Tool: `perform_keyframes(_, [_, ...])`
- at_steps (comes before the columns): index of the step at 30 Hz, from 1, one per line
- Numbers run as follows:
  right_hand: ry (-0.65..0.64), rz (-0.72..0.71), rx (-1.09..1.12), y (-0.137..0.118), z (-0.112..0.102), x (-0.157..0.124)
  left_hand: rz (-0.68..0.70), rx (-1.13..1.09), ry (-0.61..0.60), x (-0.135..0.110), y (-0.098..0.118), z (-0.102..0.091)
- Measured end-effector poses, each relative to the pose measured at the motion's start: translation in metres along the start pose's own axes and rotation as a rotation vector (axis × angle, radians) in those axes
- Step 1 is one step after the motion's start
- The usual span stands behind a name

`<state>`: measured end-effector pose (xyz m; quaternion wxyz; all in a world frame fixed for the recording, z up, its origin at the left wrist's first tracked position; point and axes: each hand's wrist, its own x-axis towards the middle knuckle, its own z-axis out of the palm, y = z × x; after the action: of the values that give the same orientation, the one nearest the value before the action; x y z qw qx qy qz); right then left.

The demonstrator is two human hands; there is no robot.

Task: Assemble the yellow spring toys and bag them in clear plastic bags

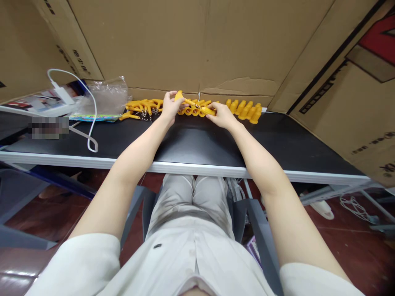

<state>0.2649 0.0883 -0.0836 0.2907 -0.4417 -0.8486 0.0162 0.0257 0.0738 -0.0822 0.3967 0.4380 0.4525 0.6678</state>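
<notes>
Both my arms reach across a black table (197, 144) to its far edge. My left hand (169, 107) is closed on a small yellow plastic piece (179, 95), held up a little above the table. My right hand (221, 115) pinches another yellow piece (207, 110) lying low, close to the left one. Between the hands lies a row of more yellow pieces (193, 110). A pile of yellow pieces with metal key rings (142, 108) lies left of my left hand. Several yellow pieces (245, 110) stand in a row right of my right hand.
Cardboard sheets (197, 45) wall in the back and right side. At the left lie a clear plastic bag (106, 98), a white charger with cable (63, 94) and some printed papers (37, 102). My lap and a grey chair show below the table edge.
</notes>
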Motion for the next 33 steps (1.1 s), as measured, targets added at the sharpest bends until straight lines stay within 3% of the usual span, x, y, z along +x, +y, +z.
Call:
perform_keyframes(8, [0.002,-0.01,-0.05,0.006,0.001,0.001,-0.053,0.141,-0.171,-0.007,-0.003,0.001])
perform_keyframes(13, [-0.005,-0.016,-0.03,0.005,-0.001,0.0,0.137,0.41,-0.2,-0.008,-0.008,-0.01])
perform_keyframes(18, [-0.028,-0.021,0.018,-0.003,-0.005,-0.002,0.386,0.745,-0.282,-0.017,0.002,-0.016])
perform_keyframes(22, [-0.036,-0.009,0.074,-0.004,-0.005,-0.002,0.451,1.005,-0.277,-0.017,0.006,-0.02])
perform_keyframes(33, [-0.049,0.118,0.339,-0.005,-0.012,-0.002,0.45,1.012,-0.261,-0.006,0.001,-0.031])
